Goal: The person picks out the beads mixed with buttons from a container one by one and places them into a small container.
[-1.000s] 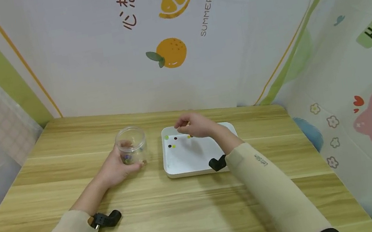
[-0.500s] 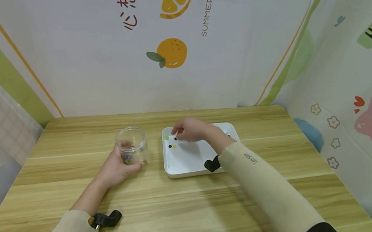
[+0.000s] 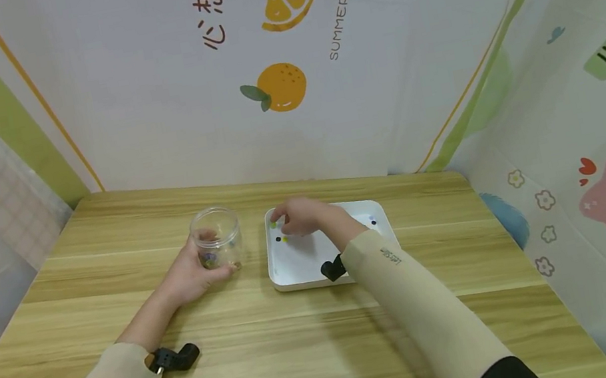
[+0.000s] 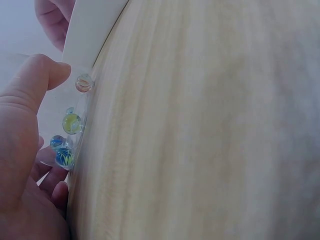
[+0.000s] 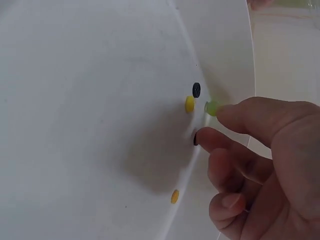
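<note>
My left hand point(image 3: 191, 276) grips a clear round jar point(image 3: 230, 246) standing upright on the table. Several glass marbles point(image 4: 72, 124) lie at the jar's bottom. Over the far left corner of the white tray point(image 3: 295, 268) is my right hand point(image 3: 303, 216), thumb and index finger apart. In the right wrist view, the thumb tip meets a small green translucent piece point(image 5: 212, 108), and the index fingertip is at a dark button point(image 5: 195, 139). Close by lie a black button point(image 5: 196, 90) and a yellow button point(image 5: 189, 104). Another yellow button point(image 5: 175, 196) lies further off.
Near the tray's right end lies a dark button point(image 3: 373, 222). The tray sits right of the jar on the wooden table point(image 3: 274, 370). A printed white curtain point(image 3: 387, 113) hangs behind the table's far edge.
My right hand has moved left across the tray and down to its far left corner. The dark button at the tray's right end has come into sight. My left hand keeps its hold on the jar.
</note>
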